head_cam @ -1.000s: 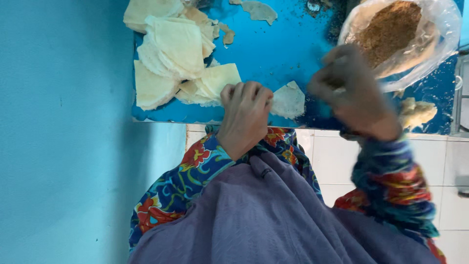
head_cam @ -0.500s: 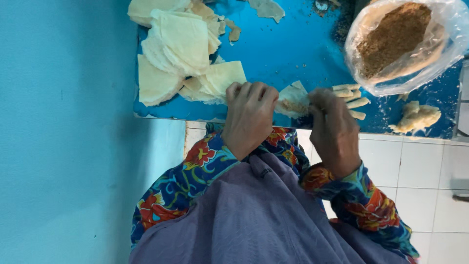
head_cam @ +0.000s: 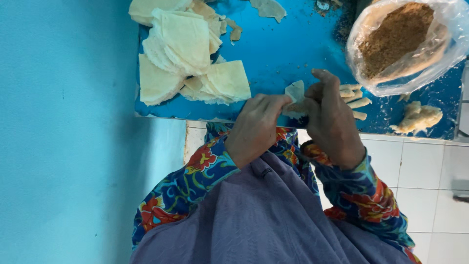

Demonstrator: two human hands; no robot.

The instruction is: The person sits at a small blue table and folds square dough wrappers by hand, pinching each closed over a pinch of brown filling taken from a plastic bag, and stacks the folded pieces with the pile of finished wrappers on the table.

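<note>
Both hands meet at the near edge of a blue table (head_cam: 288, 49) and pinch one thin pale wrapper sheet (head_cam: 295, 92) between them. My left hand (head_cam: 256, 128) grips its left side with the fingers curled. My right hand (head_cam: 332, 120) closes over its right side, and most of the sheet is hidden by the fingers. A pile of cut pale wrapper sheets (head_cam: 188, 56) lies to the left of the hands. Several small rolled pieces (head_cam: 355, 95) lie just beyond my right hand.
A clear plastic bag of brown crumbly filling (head_cam: 400, 41) stands at the right back of the table. A lump of pale dough (head_cam: 419, 117) lies near the right front edge. A blue wall (head_cam: 63, 137) is on the left, white floor tiles (head_cam: 420, 171) lower right.
My right hand came back from the bag of filling to the table edge and joined the left hand on the wrapper sheet, which is now lifted and partly folded between the fingers.
</note>
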